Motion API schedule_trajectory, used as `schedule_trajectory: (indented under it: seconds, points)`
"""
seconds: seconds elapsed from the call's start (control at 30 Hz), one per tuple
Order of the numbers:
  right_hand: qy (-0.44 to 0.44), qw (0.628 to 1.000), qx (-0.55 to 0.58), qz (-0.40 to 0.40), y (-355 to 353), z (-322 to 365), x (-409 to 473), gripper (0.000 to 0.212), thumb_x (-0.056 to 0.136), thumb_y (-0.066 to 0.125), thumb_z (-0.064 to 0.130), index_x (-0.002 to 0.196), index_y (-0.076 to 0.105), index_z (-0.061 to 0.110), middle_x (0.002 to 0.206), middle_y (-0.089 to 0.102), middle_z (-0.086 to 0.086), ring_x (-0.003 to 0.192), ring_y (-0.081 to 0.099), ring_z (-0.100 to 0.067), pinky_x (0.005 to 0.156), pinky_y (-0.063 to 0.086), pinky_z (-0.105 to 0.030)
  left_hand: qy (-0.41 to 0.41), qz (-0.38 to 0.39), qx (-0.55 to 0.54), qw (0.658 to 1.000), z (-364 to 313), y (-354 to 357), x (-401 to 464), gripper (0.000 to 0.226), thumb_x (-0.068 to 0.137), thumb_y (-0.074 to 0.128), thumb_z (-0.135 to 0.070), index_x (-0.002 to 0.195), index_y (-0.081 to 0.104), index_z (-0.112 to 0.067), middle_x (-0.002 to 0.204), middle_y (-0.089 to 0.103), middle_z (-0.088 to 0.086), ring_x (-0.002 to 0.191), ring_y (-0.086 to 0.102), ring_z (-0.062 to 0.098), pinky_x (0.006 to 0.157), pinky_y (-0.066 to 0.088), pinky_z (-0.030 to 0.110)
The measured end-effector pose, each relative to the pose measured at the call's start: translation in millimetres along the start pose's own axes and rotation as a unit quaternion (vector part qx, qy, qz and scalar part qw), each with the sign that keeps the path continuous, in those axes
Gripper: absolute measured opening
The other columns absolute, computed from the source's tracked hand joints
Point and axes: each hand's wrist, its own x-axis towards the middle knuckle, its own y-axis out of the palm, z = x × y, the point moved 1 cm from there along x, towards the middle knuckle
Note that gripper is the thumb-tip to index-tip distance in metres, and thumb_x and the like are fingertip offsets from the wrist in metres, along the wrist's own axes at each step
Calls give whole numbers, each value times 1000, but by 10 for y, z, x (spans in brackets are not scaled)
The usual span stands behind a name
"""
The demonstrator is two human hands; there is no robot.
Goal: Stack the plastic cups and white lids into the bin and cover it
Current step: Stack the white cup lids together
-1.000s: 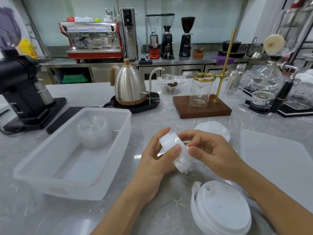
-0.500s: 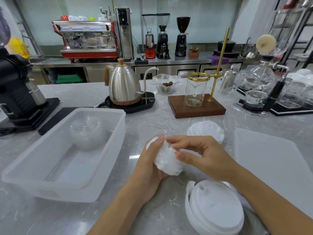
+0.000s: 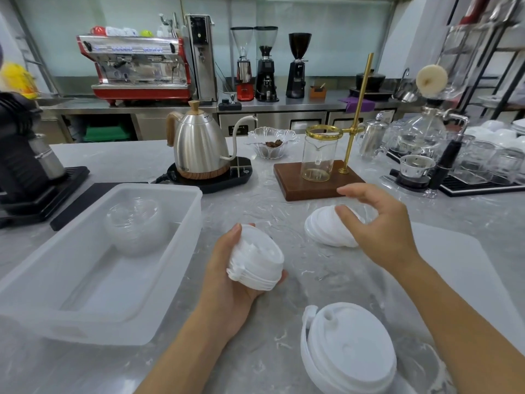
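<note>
Grey marble counter (image 3: 284, 331), steel back-counter (image 3: 284, 105)

On the worktop (image 3: 127, 365) the bin (image 3: 170, 280) lies at 9 o'clock, with stacked cups (image 3: 133, 223) in its far end. A lid stack (image 3: 257, 261) sits at centre in the left hand (image 3: 227, 282); another (image 3: 326, 228) at 1 o'clock under the right hand (image 3: 380, 223); a third (image 3: 349, 351) at 5 o'clock. The bin cover (image 3: 468, 274) lies at 3 o'clock, the kettle (image 3: 201, 146) at 12.

A translucent plastic bin (image 3: 176, 251) sits open on the counter at left, with a nested stack of clear plastic cups (image 3: 133, 223) lying in its far end. Three stacks of white lids (image 3: 258, 263) lie to its right: one tilted, one farther back (image 3: 326, 228), and a larger one (image 3: 352, 356) nearest. The bin's flat frosted cover (image 3: 468, 268) lies at far right.
</note>
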Motion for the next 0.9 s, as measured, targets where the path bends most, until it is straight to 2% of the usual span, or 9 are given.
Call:
schedule_trajectory:
  seconds: [0.07, 0.17, 0.27, 0.37, 0.53, 0.6, 0.7, 0.8, 0.9]
  points:
    - [19, 998, -53, 20, -29, -132, 66, 40, 81, 77, 17, 120, 65, 21, 120, 65, 8, 109, 56, -4, 102, 46, -31, -7, -4, 1, 1000, 3, 2, 0, 46, 72, 72, -46, 107, 66, -18, 115, 62, 17, 106, 58, 36, 73, 61, 47]
    - [87, 980, -118, 133, 3, -285, 109, 76, 75, 81, 38, 142, 47, 25, 146, 47, 6, 130, 44, -10, 109, 34, -30, -9, 0, -3, 1000, 9, 22, -1, 46, 71, 70, -45, 108, 65, -18, 115, 61, 17, 106, 58, 35, 69, 62, 46]
    - [130, 947, -198, 219, 60, -379, 106, 103, 67, 79, 58, 152, 28, 28, 158, 32, 5, 144, 33, -19, 119, 27, -43, -8, -3, -7, 1000, 6, 52, -11, 45, 68, 72, -45, 105, 67, -20, 115, 62, 16, 107, 58, 36, 70, 62, 47]
    - [153, 938, -190, 245, 77, -412, 100, 104, 69, 80, 52, 154, 25, 27, 160, 30, 5, 145, 32, -19, 119, 26, -40, -6, -8, -5, 1000, 1, 60, -23, 52, 59, 77, -45, 104, 68, -19, 113, 64, 15, 107, 58, 36, 73, 62, 49]
    - [152, 945, -157, 242, 91, -437, 73, 96, 74, 81, 35, 153, 28, 23, 158, 32, 0, 142, 35, -20, 114, 29, -32, -8, -10, -4, 1000, 11, 52, -12, 46, 67, 76, -41, 106, 67, -19, 114, 63, 15, 106, 58, 35, 71, 62, 49]
    - [150, 948, -149, 237, 94, -455, 69, 96, 73, 82, 35, 153, 29, 25, 157, 32, 1, 141, 35, -19, 112, 29, -31, -6, -10, -1, 1000, 18, 50, -3, 52, 62, 78, -43, 107, 67, -19, 113, 64, 15, 105, 59, 34, 71, 63, 48]
    - [153, 950, -146, 230, 103, -499, 66, 98, 71, 83, 38, 152, 29, 27, 156, 33, 2, 140, 36, -19, 110, 30, -30, -8, -10, 1, 1000, 27, 50, 5, 44, 70, 73, -43, 107, 66, -19, 113, 63, 15, 104, 59, 34, 72, 62, 49]
    - [153, 952, -144, 224, 142, -531, 60, 98, 70, 83, 42, 151, 30, 27, 155, 34, 2, 139, 37, -19, 109, 30, -29, -8, -17, 1, 1000, 27, 43, 11, 47, 69, 71, -44, 108, 66, -19, 112, 64, 15, 101, 61, 33, 74, 62, 50]
    - [144, 959, -141, 201, 137, -509, 65, 97, 68, 84, 44, 150, 33, 26, 153, 39, 2, 140, 36, -21, 114, 30, -35, -6, -20, 2, 1000, 23, 45, 11, 46, 70, 70, -43, 109, 66, -19, 111, 64, 15, 94, 64, 32, 72, 62, 50]
